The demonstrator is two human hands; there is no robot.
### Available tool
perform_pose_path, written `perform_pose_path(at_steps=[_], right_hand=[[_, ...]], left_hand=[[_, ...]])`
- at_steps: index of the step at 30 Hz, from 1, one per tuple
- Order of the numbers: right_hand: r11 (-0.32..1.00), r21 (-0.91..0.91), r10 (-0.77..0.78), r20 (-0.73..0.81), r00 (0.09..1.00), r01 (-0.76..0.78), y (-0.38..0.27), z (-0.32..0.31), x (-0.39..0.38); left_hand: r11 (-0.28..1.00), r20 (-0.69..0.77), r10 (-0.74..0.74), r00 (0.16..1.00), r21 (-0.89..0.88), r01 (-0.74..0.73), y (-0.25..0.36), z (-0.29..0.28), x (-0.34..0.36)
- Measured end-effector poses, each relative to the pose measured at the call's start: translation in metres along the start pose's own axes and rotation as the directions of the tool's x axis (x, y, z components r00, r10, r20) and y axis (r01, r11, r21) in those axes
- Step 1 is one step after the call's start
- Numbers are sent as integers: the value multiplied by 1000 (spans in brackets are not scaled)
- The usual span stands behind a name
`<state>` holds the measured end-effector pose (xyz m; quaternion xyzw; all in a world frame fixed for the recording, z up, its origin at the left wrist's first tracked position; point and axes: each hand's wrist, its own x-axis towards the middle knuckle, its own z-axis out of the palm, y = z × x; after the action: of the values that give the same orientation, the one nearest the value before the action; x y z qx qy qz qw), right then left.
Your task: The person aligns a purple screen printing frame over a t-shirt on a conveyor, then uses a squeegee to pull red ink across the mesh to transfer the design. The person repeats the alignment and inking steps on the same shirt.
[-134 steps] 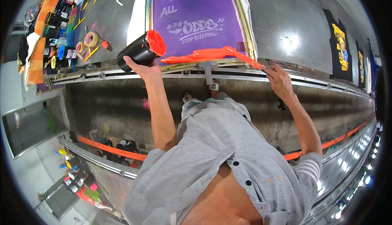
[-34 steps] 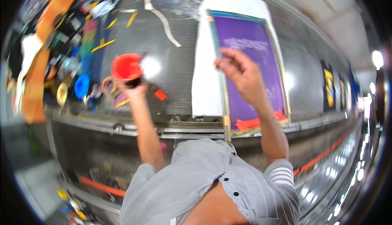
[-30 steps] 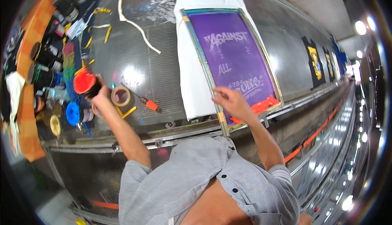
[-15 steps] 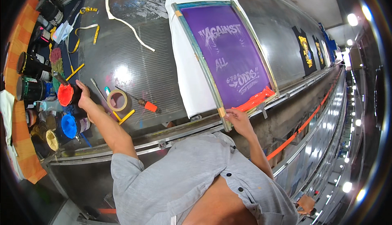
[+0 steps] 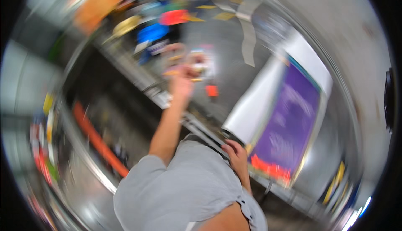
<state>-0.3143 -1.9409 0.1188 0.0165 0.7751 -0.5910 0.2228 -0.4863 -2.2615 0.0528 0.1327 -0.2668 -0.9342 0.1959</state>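
My left hand reaches over the metal table beside a roll of tape; its fingers are smeared, and whether it holds anything is hidden. My right hand is at the table edge, close to the near corner of a printing screen, fingers loosely bent and apart, with nothing seen in them. The screen has a purple mesh with pale lettering and lies on white fabric. A band of red-orange ink runs along its near end. A tool with an orange-red end lies right of the tape.
Tubs of red ink, blue ink and pale yellow ink crowd the far left of the table, near an orange cloth. A pale strip lies farther back. Below the table runs an orange bar.
The view has swung left and blurred. My left hand has left the red ink tub and moved toward the tape. My right hand has come off the screen's corner.
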Motion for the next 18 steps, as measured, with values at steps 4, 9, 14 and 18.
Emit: perform_pose_path(at_steps=[4,9,14,18], right_hand=[[979,152,79,327,942,-135,3,23,-9],[986,90,60,596,801,-141,20,65,-4],[997,25,33,686,727,-68,-12,130,0],[998,-55,63,767,639,-32,-26,219,27]], left_hand=[[899,-292,-15,956,414,140,25,-25,-138],[140,-256,195,947,963,231,46,-170,-277],[-164,-667,-205,716,745,647,14,-297,-378],[-47,-706,-380,598,661,749,56,-331,-356]])
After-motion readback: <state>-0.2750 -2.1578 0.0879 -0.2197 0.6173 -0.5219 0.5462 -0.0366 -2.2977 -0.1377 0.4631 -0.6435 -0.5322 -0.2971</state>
